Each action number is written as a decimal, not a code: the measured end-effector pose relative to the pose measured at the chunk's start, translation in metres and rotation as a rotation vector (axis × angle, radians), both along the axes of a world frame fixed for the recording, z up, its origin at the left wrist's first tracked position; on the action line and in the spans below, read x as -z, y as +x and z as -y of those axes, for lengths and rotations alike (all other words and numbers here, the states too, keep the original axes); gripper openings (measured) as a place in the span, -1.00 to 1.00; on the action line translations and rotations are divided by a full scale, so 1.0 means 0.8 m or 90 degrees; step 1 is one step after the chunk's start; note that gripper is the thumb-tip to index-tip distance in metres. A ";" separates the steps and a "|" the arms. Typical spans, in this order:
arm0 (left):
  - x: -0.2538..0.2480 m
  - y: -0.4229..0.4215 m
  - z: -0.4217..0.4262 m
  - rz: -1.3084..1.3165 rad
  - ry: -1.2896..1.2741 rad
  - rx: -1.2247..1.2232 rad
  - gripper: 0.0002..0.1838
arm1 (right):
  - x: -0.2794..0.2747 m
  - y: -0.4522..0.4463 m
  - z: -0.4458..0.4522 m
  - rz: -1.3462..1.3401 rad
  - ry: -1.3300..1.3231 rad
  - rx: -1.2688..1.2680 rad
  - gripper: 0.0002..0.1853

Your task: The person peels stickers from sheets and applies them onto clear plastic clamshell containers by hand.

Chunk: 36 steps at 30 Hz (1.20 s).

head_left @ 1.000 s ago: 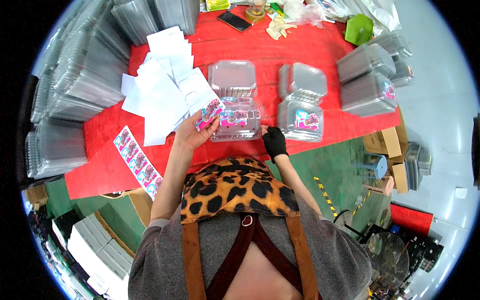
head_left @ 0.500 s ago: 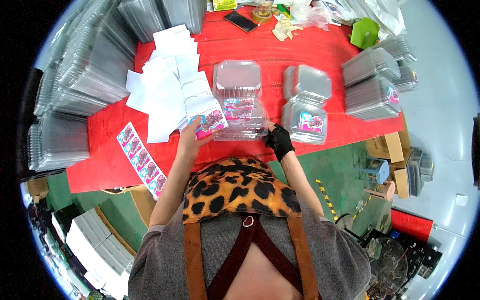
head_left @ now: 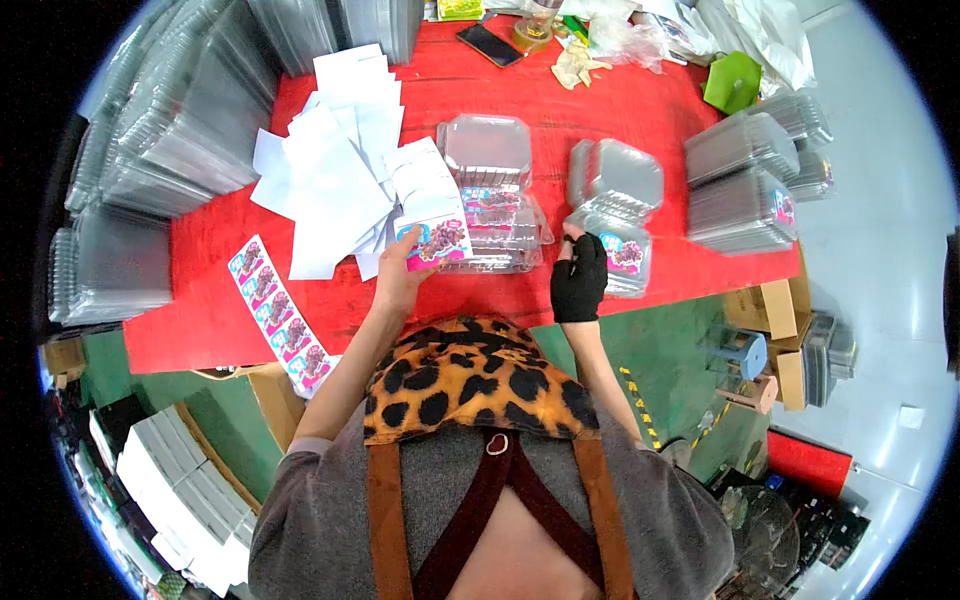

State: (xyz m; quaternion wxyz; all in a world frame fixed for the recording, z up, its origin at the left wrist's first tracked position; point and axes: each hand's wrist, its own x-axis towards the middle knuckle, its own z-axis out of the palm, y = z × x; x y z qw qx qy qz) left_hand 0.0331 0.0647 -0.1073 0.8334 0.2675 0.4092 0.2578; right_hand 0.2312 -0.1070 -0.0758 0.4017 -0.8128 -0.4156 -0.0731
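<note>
My left hand [head_left: 402, 280] is closed on a sheet of labels [head_left: 438, 242], thumb on top; one grape-printed label shows at its lower end and blank white backing runs above it. The sheet overlaps the left edge of an open clear clamshell container [head_left: 500, 160], which has a printed label across its middle. My right hand [head_left: 580, 280], in a black glove with bare fingertips, is at the left edge of another open clear container [head_left: 620, 170] with a label on its lower half. Its fingers are bent together; what they pinch, if anything, is hidden.
Tall stacks of clear containers [head_left: 190, 110] line the left side, with more stacks [head_left: 740, 205] at the right. White backing sheets [head_left: 335, 190] are piled left of centre. A label strip [head_left: 280, 315] hangs over the front edge. A phone [head_left: 490, 45] and tape roll [head_left: 531, 34] lie behind.
My right hand has moved right, from the middle container's right edge to the right-hand container. My left hand has shifted slightly right and up with the label sheet.
</note>
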 end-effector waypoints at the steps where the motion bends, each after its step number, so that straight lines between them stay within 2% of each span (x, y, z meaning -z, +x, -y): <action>1: -0.007 0.003 0.004 -0.019 0.006 -0.001 -0.61 | -0.020 -0.006 -0.008 0.024 0.058 -0.046 -0.72; 3: -0.016 0.006 0.009 -0.020 0.022 0.003 -0.60 | -0.050 -0.023 -0.025 0.106 0.044 -0.232 -0.67; 5: -0.016 0.009 0.011 -0.013 0.035 0.006 -0.61 | -0.063 -0.039 -0.047 0.208 -0.024 -0.342 -0.62; 9: 0.005 0.011 0.013 0.063 0.049 -0.022 -0.64 | -0.022 -0.030 -0.082 0.285 0.028 -0.417 -0.63; 10: 0.009 0.011 0.013 0.095 0.053 -0.036 -0.65 | -0.027 -0.028 -0.084 0.264 0.034 -0.372 -0.63; 13: 0.010 0.004 0.012 0.047 0.090 0.030 -0.67 | -0.032 -0.008 -0.092 0.254 0.010 -0.359 -0.61; 17: 0.017 0.008 0.017 0.063 0.148 0.025 -0.80 | -0.026 0.004 -0.085 0.253 0.039 -0.382 -0.63; 21: 0.014 0.010 0.020 0.046 0.183 0.027 -0.84 | -0.030 0.000 -0.082 0.253 -0.018 -0.386 -0.67; 27: 0.016 0.012 0.026 0.027 0.345 0.054 -0.87 | -0.037 -0.024 -0.089 0.055 0.035 -0.442 -0.75; 32: 0.036 0.017 0.027 0.065 0.456 0.057 -0.86 | -0.037 -0.041 -0.094 0.147 -0.080 -0.400 -0.88; 36: 0.029 0.015 0.028 -0.060 0.564 0.076 -0.87 | -0.037 -0.043 -0.097 0.162 -0.161 -0.395 -0.88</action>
